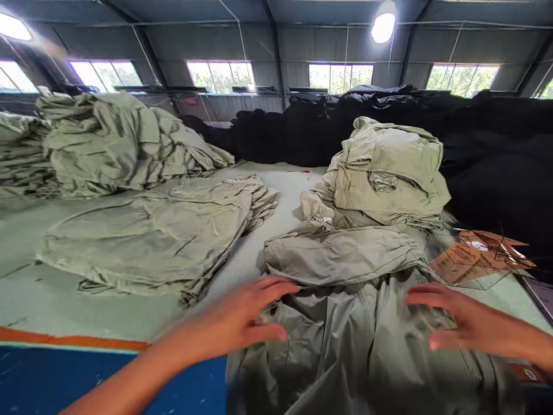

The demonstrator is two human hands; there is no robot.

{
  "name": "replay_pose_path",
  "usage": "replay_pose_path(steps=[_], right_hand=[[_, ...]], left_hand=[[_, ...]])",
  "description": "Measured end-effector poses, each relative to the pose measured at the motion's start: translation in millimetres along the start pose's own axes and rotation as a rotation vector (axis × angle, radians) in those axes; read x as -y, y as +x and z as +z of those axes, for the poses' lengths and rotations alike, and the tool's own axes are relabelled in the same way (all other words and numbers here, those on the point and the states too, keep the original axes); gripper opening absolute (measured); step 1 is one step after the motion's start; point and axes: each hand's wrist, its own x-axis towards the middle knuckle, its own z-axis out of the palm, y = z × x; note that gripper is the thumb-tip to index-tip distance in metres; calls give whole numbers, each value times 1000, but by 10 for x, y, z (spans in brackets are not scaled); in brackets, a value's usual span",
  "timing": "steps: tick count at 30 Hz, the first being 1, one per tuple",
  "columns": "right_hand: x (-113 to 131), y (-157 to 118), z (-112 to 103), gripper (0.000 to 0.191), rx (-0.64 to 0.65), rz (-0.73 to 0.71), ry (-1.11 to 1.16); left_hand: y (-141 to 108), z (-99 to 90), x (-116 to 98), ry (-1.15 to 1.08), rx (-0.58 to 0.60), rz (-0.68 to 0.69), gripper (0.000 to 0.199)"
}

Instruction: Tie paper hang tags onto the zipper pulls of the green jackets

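Fingers spread, left hand (233,314) and right hand (458,320) span an olive garment (345,357).

- Back wall (216,52): grey metal panels
- Windows (220,78): bright row along the back wall
- Lamp (383,26): lit, high above the back wall
- Table (52,300): pale green, in front of the back wall

A crumpled khaki jacket (358,357) of thin, faintly sheen fabric lies spread on the desk (56,305), its front creased in long, loose folds. A thick, bunched fold of the same fabric (341,253) lies across its far end.
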Motion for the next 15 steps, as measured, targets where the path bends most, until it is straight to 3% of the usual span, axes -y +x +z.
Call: replay_pose_path(steps=[2, 4, 8, 12, 15], right_hand=[[110, 174, 167, 79, -19, -72, -131], [42, 216, 358, 90, 3, -71, -210], [-235, -26, 706, 93, 0, -44, -284], [-226, -442, 997, 52, -87, -56, -377], [-37, -635, 958, 24, -83, -136, -227]], left_hand=[[214, 279, 89, 229, -28, 77, 84], [318, 542, 207, 318, 25, 137, 81], [182, 958, 403, 426, 20, 211, 83], [-241, 1223, 517, 482, -152, 331, 68], [-465, 1092, 478, 399, -225, 442, 55]])
